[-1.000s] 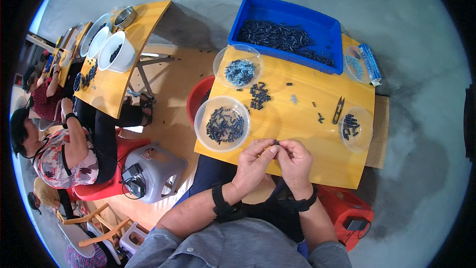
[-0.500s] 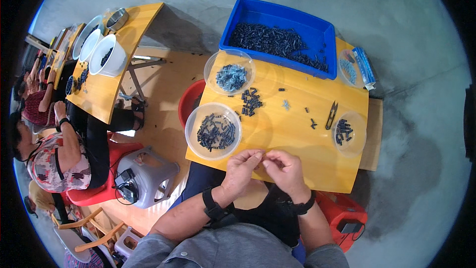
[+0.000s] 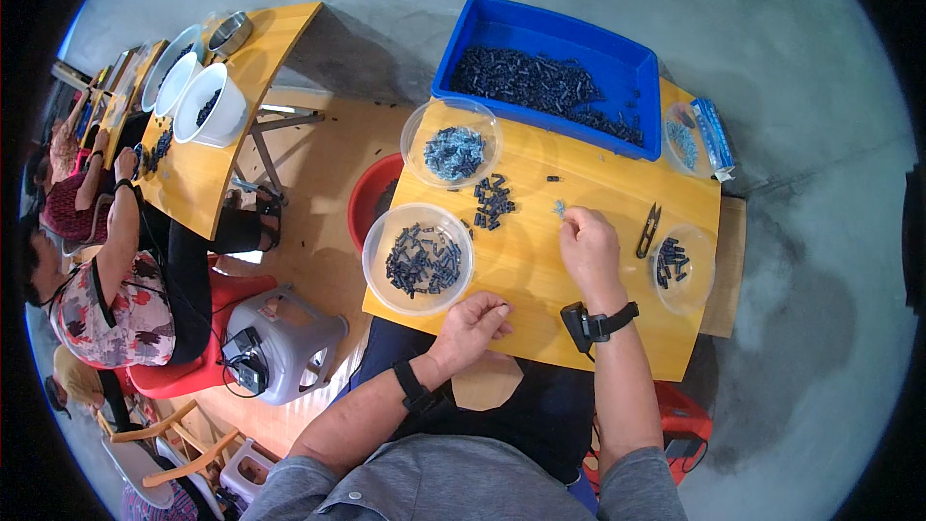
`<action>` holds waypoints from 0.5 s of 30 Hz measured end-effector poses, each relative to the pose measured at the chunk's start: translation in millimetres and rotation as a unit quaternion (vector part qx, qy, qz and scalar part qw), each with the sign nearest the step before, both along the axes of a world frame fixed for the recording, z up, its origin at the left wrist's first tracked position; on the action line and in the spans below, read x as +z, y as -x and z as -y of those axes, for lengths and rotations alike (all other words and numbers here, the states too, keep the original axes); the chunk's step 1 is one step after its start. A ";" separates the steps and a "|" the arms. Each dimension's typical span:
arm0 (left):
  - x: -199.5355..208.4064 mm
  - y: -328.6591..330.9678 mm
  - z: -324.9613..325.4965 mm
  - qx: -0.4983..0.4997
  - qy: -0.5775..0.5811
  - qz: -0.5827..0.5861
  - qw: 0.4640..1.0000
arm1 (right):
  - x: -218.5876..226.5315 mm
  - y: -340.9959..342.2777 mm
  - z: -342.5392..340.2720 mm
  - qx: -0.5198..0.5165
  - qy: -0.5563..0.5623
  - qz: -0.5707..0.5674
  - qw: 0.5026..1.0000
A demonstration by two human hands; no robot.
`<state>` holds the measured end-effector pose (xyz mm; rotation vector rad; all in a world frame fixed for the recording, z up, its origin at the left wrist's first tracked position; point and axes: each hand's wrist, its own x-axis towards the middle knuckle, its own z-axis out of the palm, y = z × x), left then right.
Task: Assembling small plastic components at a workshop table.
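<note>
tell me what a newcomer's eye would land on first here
Probably the big blue tray of small black parts, at the far side of the yellow table. Next, the right hand, beside a few tiny pale blue pieces near mid-table. The left hand is at the near edge, close to a clear bowl holding more black parts.

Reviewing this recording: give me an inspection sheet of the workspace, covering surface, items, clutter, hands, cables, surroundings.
Surface: yellow tabletop, blue tray at its far edge.
Items: pile of black pieces; clear bowl of similar pieces; light-blue pieces beside the right hand.
Clutter: snips; blue box at far right.
Hands: left hand at the near edge, fingers curled; both grips unclear.
Cables: dark cable by the grey stool.
Surroundings: red tub; seated person at neighbouring table.
</note>
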<state>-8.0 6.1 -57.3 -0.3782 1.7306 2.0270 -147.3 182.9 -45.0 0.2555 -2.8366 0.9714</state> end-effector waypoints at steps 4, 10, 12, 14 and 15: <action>-2.7 0.5 -0.3 -0.006 -0.003 0.014 1.000 | -2.0 -2.0 -1.2 0.029 -0.030 -0.020 0.999; -1.5 0.5 0.3 0.010 -0.021 0.013 1.000 | -2.9 -2.8 -5.5 0.021 -0.005 0.000 1.000; -1.8 -0.8 0.4 0.010 -0.018 0.013 1.000 | -1.1 -2.4 -2.8 0.028 0.000 -0.010 1.000; -2.1 -1.5 -0.1 0.010 -0.017 0.014 1.000 | 1.7 -1.3 -1.4 0.035 0.004 -0.020 0.999; -2.1 -1.5 -0.6 0.009 -0.010 0.015 1.000 | 3.7 -0.3 -1.3 0.051 -0.015 -0.011 0.999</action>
